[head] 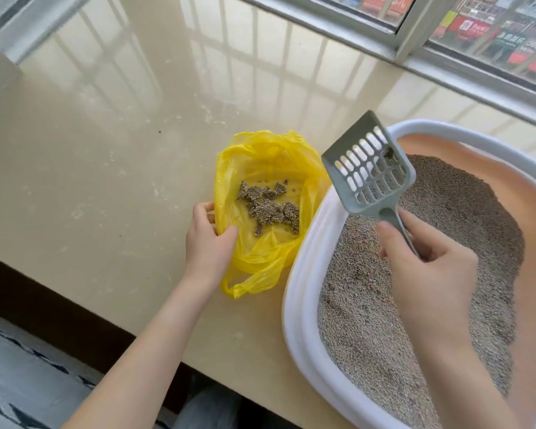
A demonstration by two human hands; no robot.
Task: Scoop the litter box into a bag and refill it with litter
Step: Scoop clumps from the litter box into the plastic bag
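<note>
1. While my left hand (pixel 206 239) pinches open the crumpled yellow plastic bag (pixel 266 168) of scooped clumps (pixel 268 209), my right hand (pixel 427 258) grips the slotted grey plastic scoop (pixel 369 168) above the white-rimmed litter box (pixel 304 292).
2. Scooping is under way; next, I judge, dig again.

yellow bag (pixel 270 159): open, clumps inside | grey scoop (pixel 369 168): raised, tilted | litter box (pixel 300 305): white-rimmed, litter-filled

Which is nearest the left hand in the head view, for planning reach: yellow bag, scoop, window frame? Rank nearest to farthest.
1. Yellow bag: the left hand grips its near-left rim.
2. Scoop: to the right, above the litter box edge, held by the right hand.
3. Window frame: far top right.
</note>
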